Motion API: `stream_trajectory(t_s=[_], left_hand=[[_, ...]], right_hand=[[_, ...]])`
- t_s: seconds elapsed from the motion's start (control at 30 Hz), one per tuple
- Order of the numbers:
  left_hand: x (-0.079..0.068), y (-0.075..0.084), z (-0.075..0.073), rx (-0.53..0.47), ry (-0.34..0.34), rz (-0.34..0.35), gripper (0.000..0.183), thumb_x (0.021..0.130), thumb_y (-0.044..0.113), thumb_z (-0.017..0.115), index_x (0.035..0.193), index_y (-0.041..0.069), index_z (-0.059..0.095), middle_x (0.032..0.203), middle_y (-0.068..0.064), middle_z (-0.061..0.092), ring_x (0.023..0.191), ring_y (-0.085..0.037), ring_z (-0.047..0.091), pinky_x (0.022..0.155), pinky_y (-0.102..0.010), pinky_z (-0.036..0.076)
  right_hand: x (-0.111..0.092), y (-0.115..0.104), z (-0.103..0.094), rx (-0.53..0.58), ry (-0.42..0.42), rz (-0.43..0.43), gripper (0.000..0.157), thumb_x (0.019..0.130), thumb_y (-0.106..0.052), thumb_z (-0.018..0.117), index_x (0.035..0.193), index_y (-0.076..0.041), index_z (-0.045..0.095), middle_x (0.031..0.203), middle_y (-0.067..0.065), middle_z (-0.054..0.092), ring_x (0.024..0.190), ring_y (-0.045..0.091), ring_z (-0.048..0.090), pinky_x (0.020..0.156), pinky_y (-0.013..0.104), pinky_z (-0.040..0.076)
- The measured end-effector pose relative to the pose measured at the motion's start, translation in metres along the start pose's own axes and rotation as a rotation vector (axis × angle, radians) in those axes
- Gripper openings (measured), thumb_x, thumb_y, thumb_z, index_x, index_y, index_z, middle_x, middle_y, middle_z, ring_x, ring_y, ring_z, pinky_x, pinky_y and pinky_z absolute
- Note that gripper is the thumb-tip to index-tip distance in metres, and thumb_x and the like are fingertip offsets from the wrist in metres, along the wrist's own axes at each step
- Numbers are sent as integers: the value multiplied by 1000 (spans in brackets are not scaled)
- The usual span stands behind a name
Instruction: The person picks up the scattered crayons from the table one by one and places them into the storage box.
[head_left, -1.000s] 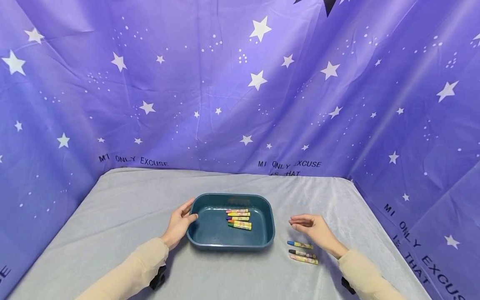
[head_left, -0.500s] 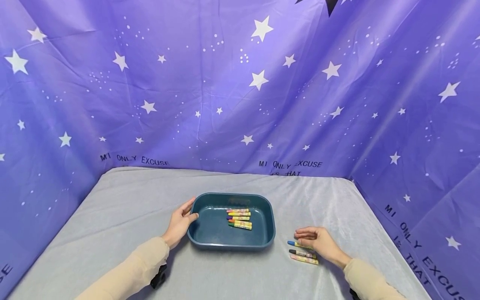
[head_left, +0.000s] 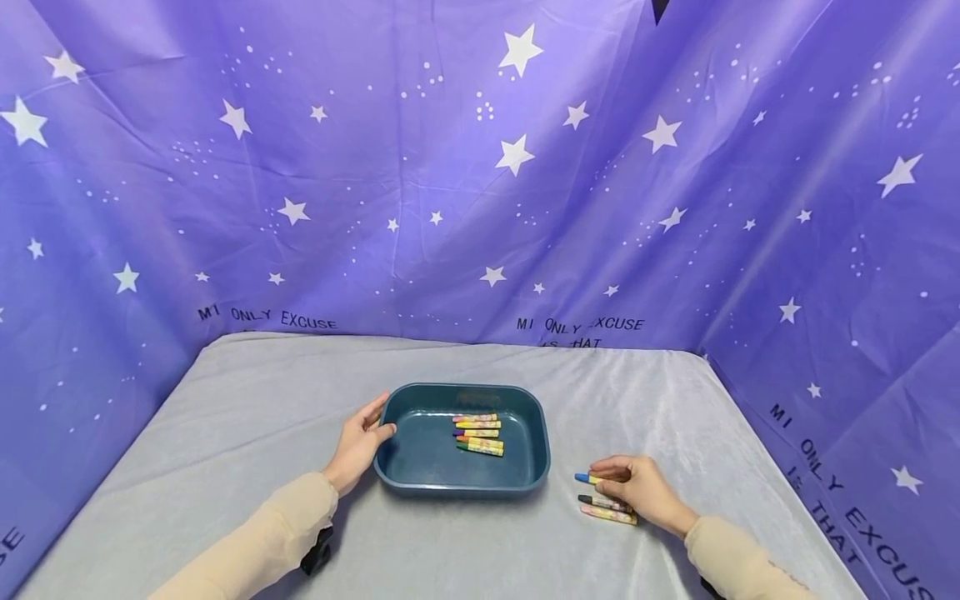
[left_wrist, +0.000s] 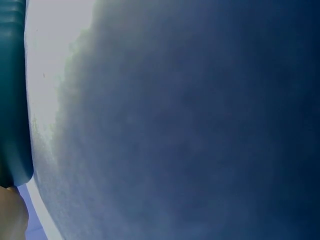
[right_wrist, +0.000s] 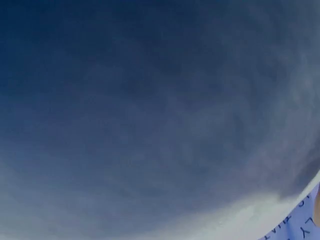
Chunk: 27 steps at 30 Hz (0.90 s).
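My left hand [head_left: 356, 446] grips the left wall of a dark teal rectangular tray [head_left: 465, 490], thumb over the rim and fingers along the outside. In the left wrist view a strip of the tray [left_wrist: 14, 100] shows at the left edge. Several crayons [head_left: 480, 433] in yellowish wrappers lie side by side inside it. To the right of the tray, my right hand [head_left: 643, 490] pinches a blue crayon [head_left: 585, 478] between thumb and fingers; its rear end is hidden by the hand. Just below that hand lie a black crayon [head_left: 600, 502] and a pink crayon [head_left: 609, 516] on the cloth.
A grey cloth [head_left: 285, 400] covers the table. Purple curtains [head_left: 420, 167] with white stars and lettering stand behind and at both sides. The right wrist view shows mostly shaded cloth [right_wrist: 150, 125], with a bit of curtain [right_wrist: 295, 220] in the lower right corner.
My right hand has come down toward the near side onto the blue crayon and now pinches it, its tip slightly shifted. The left hand and tray have stayed in place.
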<state>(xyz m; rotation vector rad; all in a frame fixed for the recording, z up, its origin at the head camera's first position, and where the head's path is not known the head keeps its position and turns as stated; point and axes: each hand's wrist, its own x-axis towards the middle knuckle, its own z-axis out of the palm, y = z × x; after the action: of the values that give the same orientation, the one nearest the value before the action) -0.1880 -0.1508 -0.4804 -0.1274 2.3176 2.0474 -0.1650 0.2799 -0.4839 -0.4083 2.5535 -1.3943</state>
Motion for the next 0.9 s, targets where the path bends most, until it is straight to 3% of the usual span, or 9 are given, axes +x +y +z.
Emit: stream_trajectory(t_s=[0.23,0.4,0.6,0.73,0.9], left_hand=[[-1,-1,-1,-6,-9,-7,60,85,1,52,141,11,32,142,-16,37,130,-24,37,105,-38,33],[-2,-1,-3,-9,1,-4,60,86,2,52,142,12,31,143,-16,36,131,-25,35,105,-37,32],[-3,0,-1,-5,-6,1,60,85,1,53,141,11,33,142,-15,37,130,-24,36,104,-36,34],[-2,0,0,6,-7,2,60,85,1,53,141,11,33,141,-15,38,130,-25,38,103,-38,36],[0,0,0,15,5,20,60,84,1,53,141,10,33,140,-16,40,129,-27,38,103,-39,37]], right_hand=[[5,-17,-2,2,19,-7,30,77,-12,69,102,4,66,96,18,68,79,7,66,69,18,53],[18,-50,-4,63,95,-44,34,77,-11,69,106,7,63,100,22,66,80,10,67,72,19,54],[39,-86,-2,68,144,-59,35,78,-15,70,109,1,64,103,17,67,86,12,67,74,21,54],[56,-100,13,82,145,-72,34,77,-13,70,108,0,64,104,16,67,90,19,67,76,23,54],[78,-109,47,145,136,-66,30,76,-8,70,105,0,66,100,15,68,88,19,67,77,26,54]])
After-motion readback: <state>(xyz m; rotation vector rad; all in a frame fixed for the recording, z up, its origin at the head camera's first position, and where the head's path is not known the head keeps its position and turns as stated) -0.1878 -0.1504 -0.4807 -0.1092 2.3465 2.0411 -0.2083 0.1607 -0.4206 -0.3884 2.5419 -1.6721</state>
